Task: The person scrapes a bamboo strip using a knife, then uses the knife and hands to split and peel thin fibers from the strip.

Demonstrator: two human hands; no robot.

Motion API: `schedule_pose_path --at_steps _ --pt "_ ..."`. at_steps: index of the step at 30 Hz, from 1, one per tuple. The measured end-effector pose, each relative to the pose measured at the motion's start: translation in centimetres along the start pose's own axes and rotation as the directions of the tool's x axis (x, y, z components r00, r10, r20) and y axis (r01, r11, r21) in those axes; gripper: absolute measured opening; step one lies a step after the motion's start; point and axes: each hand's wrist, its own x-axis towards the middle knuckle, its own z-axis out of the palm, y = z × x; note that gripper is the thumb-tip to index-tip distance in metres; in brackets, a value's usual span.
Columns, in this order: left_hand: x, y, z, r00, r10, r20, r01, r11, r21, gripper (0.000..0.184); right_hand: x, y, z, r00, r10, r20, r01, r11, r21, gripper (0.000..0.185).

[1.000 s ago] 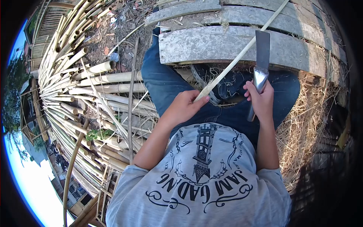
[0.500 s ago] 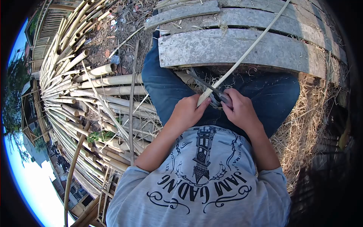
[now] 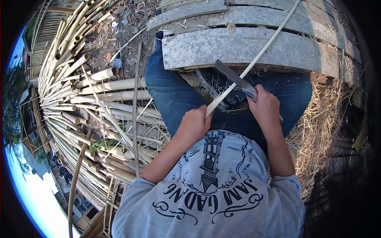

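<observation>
My left hand point(image 3: 195, 122) grips the near end of a long pale bamboo strip point(image 3: 265, 48), which slants away to the upper right across the wooden planks. In my right hand point(image 3: 265, 104) is the metal handle of a broad-bladed knife point(image 3: 232, 75). The dark blade points to the upper left and crosses the strip a short way beyond my left hand. Fingers of both hands are wrapped closed. Whether the blade touches the strip I cannot tell.
A slatted wooden platform point(image 3: 190, 50) stands in front of my legs. Many bamboo poles point(image 3: 123, 85) fan out on the left, with a thin stick point(image 3: 135, 107) across them. Straw shavings point(image 3: 317, 127) are heaped on the right. A leafy plant point(image 3: 104, 144) grows among the poles.
The knife swung from upright at the right to beside my left hand, then moved outward along the strip. My left hand has kept its hold on the strip's end.
</observation>
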Motion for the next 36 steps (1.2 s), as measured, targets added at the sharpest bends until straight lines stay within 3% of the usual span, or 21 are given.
schedule_pose_path --at_steps 2,6,10,13,20,22,36 --pt "-0.1 0.0 -0.2 1.0 0.009 -0.014 -0.009 1.0 -0.008 0.026 0.0 0.3 -0.8 1.0 0.001 0.014 -0.001 1.0 -0.014 0.022" --pt "0.3 0.1 -0.8 0.999 0.004 -0.044 -0.002 0.999 0.036 0.022 -1.6 -0.4 -0.1 0.975 -0.207 0.08 0.206 0.978 0.016 0.024" --pt "0.4 0.1 -1.2 0.999 0.017 -0.049 -0.013 0.997 0.081 0.02 -2.3 -0.9 1.3 0.97 -0.209 0.123 0.207 0.978 0.031 0.025" --pt "-0.1 0.1 -1.0 0.999 0.047 -0.017 -0.045 0.995 0.092 0.019 -2.2 0.4 1.6 0.967 -0.238 0.086 0.244 0.967 -0.074 0.026" --pt "-0.4 0.8 -0.3 0.997 0.074 -0.009 -0.073 0.992 0.102 0.02 -2.2 1.4 -0.2 0.98 -0.191 0.053 0.195 0.975 -0.11 0.023" --pt "-0.5 0.9 -0.4 0.997 0.08 -0.013 -0.078 0.99 0.121 0.02 -2.1 1.8 -0.3 0.982 -0.187 0.012 0.185 0.962 -0.201 0.022" --pt "-1.2 0.3 0.2 0.998 0.065 -0.003 -0.064 0.982 0.179 0.021 -3.0 3.1 -1.0 0.995 -0.102 0.007 0.102 0.984 -0.145 0.018"
